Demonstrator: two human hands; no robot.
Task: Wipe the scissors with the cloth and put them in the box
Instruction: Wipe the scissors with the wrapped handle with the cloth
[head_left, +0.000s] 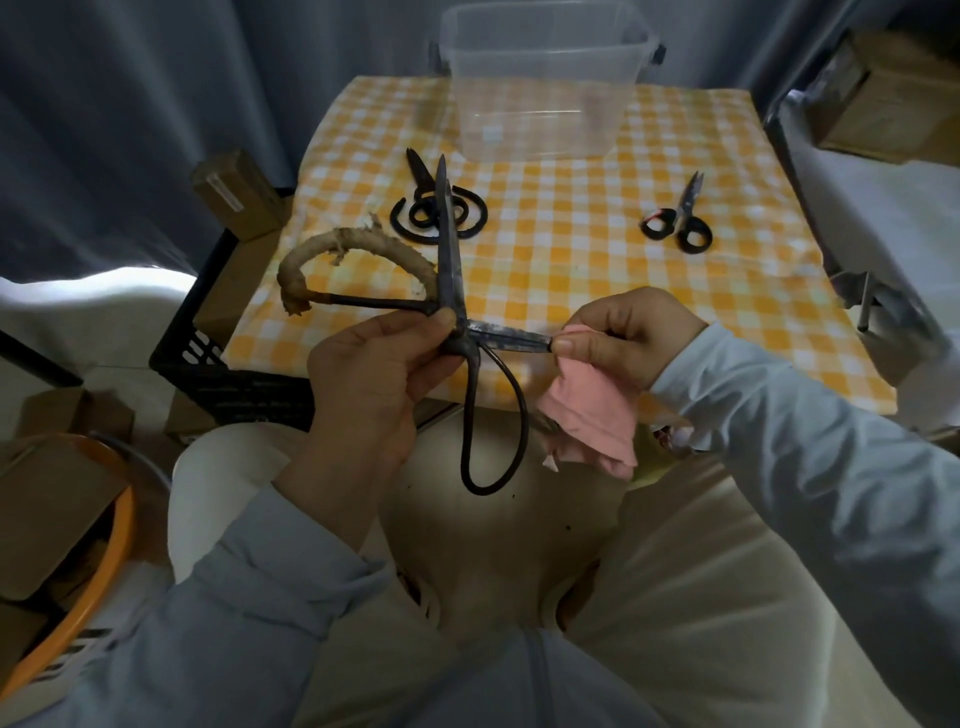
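We hold a large pair of old iron scissors (457, 322) spread wide open above the near edge of the table (571, 249), over our lap; our left hand (374, 374) closes around the pivot, thumb and fingers pressed tight on the metal where the two blades cross; one blade points up and away toward the far edge, the other runs out to the right; one handle loop, wrapped in frayed pale cord, arcs off to the left, and the bare dark loop hangs down toward our knees; our right hand (623, 338) pinches a pink cloth (592, 421) around the tip of the right-pointing blade, thumb on top, the loose cloth trailing below the hand; on the yellow-and-white checked tablecloth, a second dark pair of scissors (431, 208) lies toward the left edge, partly behind the raised blade, and a smaller pair (675, 221) with black handles lies toward the right edge, blades closed and pointing away; a clear plastic box (540, 88), with no lid on it, stands at the middle of the far edge, well apart from our hands; cardboard boxes (236, 192) and a black crate (218, 358) sit beside the left edge
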